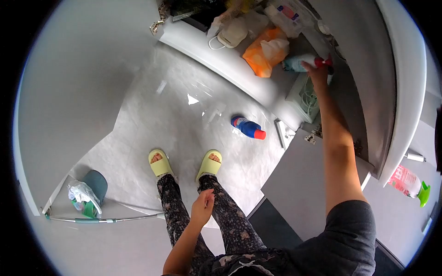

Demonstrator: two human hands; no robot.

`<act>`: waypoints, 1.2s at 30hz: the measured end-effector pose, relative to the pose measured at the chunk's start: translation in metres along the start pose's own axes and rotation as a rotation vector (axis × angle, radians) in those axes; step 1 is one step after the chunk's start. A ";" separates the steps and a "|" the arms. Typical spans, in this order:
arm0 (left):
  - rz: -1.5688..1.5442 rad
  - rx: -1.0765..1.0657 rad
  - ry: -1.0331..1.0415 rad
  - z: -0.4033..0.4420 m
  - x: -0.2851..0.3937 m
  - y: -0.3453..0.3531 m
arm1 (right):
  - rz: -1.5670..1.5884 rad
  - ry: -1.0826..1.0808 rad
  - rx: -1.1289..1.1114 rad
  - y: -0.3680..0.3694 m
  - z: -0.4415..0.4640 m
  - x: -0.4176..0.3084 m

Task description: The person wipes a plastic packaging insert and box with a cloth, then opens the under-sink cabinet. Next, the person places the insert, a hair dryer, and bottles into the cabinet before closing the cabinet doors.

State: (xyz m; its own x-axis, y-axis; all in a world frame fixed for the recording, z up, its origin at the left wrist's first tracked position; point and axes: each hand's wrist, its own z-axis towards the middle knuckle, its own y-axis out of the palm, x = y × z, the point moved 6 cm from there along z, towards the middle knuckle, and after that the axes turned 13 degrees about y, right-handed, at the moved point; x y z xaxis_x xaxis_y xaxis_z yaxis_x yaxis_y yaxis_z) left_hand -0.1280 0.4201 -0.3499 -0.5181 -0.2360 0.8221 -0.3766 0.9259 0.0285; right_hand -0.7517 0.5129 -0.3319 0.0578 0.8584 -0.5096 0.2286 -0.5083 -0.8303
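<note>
My right hand [317, 74] reaches into the open cabinet, its fingers closed around the red-topped end of a bottle [297, 62]. The bottle has a pale and teal body and lies on its side. Just left of it is an orange and white plastic bag [266, 51]. My left hand [202, 207] hangs over my thigh with its fingers curled together, and nothing shows in it. On the floor lies a blue bottle [248, 127] with a red cap, apart from both hands.
The cabinet also holds a white container [232, 33], a clear packet [289, 17] and a box with cables [305, 97]. A cabinet door [301, 179] stands open. A pink bottle [405, 180] with a green trigger is at the right. A bin [95, 184] stands at the left.
</note>
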 end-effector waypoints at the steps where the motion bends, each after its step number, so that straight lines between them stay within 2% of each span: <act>1: 0.001 0.011 -0.020 -0.001 -0.002 -0.002 | -0.029 0.022 0.073 -0.003 0.004 -0.008; 3: 0.011 0.013 -0.031 0.000 -0.006 -0.004 | 0.094 0.096 0.069 -0.006 0.016 -0.021; 5: 0.022 0.017 -0.044 -0.001 -0.014 -0.003 | 0.138 0.033 0.076 -0.002 0.058 -0.008; 8: 0.003 0.024 -0.082 0.003 -0.027 0.001 | 0.157 0.150 0.042 0.005 0.104 0.016; 12: -0.067 0.017 -0.062 0.011 -0.026 0.010 | 0.063 0.125 0.052 0.000 0.074 -0.015; 14: -0.114 0.014 -0.041 0.010 -0.021 0.012 | 0.071 0.237 -0.031 0.001 0.083 -0.005; 20: -0.037 -0.004 -0.045 0.004 -0.020 0.012 | 0.155 0.237 -0.268 -0.003 0.053 -0.016; 24: -0.009 0.000 -0.051 0.005 -0.012 0.003 | 0.154 0.217 -0.221 -0.014 0.024 -0.002; 27: -0.020 0.020 -0.050 -0.002 -0.011 0.001 | 0.111 0.346 -0.178 -0.022 0.003 0.026; 29: -0.045 0.012 -0.071 -0.005 -0.016 0.005 | 0.103 0.195 -0.291 -0.018 -0.047 0.007; 33: -0.061 -0.018 -0.041 -0.011 -0.016 0.009 | 0.177 0.089 -0.357 0.015 -0.098 0.011; 35: -0.048 -0.026 -0.033 -0.011 -0.009 0.007 | 0.335 -0.163 -0.363 0.029 -0.105 -0.002; 36: -0.030 -0.035 -0.035 -0.010 -0.004 0.005 | 0.306 -0.117 -0.396 0.031 -0.111 -0.016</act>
State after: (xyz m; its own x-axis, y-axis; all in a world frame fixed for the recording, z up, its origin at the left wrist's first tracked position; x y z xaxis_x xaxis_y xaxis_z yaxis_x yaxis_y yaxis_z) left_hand -0.1195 0.4284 -0.3473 -0.5341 -0.2731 0.8001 -0.3655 0.9280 0.0727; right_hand -0.6382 0.4911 -0.3241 0.0758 0.6494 -0.7567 0.5700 -0.6509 -0.5015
